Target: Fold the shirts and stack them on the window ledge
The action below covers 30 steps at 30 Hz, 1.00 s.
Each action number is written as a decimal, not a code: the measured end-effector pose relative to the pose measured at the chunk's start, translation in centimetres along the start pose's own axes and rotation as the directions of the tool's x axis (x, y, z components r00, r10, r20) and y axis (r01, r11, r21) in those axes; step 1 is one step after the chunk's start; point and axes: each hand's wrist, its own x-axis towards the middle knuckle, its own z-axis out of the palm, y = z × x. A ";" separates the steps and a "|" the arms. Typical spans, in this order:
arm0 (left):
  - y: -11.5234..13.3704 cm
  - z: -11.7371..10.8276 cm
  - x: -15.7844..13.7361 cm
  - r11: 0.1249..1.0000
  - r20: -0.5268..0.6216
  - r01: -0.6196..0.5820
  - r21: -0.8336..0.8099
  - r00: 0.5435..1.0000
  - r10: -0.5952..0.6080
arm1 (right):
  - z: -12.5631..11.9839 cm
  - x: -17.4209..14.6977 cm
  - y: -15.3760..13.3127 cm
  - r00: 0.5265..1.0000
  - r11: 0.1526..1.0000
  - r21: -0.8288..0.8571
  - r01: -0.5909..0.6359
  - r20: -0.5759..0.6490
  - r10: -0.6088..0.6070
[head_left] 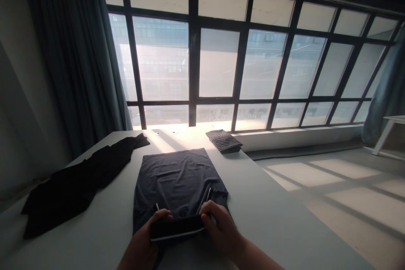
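A dark blue shirt point(179, 179) lies spread on the white table in front of me, its far edge straight and its fabric lightly wrinkled. Along its near end runs a black band point(177, 228) with a thin white edge, which looks like the collar. My left hand point(145, 236) is closed on the left end of this band. At the other end, my right hand point(223, 228) pinches the band between thumb and fingers. Short white-edged strips of the shirt show beside both hands. The part nearest my body is in shadow.
On the left of the white table point(268, 215) lies a black garment point(85, 177), loosely stretched out. A folded striped garment point(224, 141) sits near the far right edge. Beyond are large windows, a dark curtain point(76, 59) and another white table point(384, 133).
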 end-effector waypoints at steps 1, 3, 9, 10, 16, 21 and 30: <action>0.1 0.1 0.0 1.000 0.037 0.017 -0.025 0.999 -0.016 | 0.0 0.0 0.0 1.000 1.000 0.005 -0.008 -0.007 0.008; 0.3 0.2 -0.1 0.998 0.080 0.039 -0.048 0.996 -0.035 | -0.1 -0.1 0.1 1.000 1.000 0.022 -0.022 -0.016 0.023; 1.3 -0.6 -0.1 0.995 0.124 0.099 -0.023 0.988 -0.095 | 0.0 -0.1 -0.2 1.000 1.000 -0.017 -0.026 -0.006 0.026; 1.4 -0.7 -0.1 0.993 0.145 0.105 -0.055 0.985 -0.096 | 0.0 -0.1 -0.3 1.000 0.999 -0.035 -0.022 0.005 0.022; 0.9 -0.5 0.1 0.966 0.182 0.098 -0.238 0.982 -0.054 | 0.0 0.1 -0.5 0.980 0.999 -0.047 -0.004 0.196 0.013; 1.7 -0.7 -0.2 0.976 0.413 0.109 -0.187 0.910 -0.023 | 0.0 0.4 -0.3 0.952 0.998 -0.051 0.031 0.305 -0.014; 5.7 -2.9 -0.4 0.996 0.613 0.004 -0.086 0.789 0.050 | -0.5 0.7 -0.4 0.984 0.998 -0.058 -0.032 0.171 0.042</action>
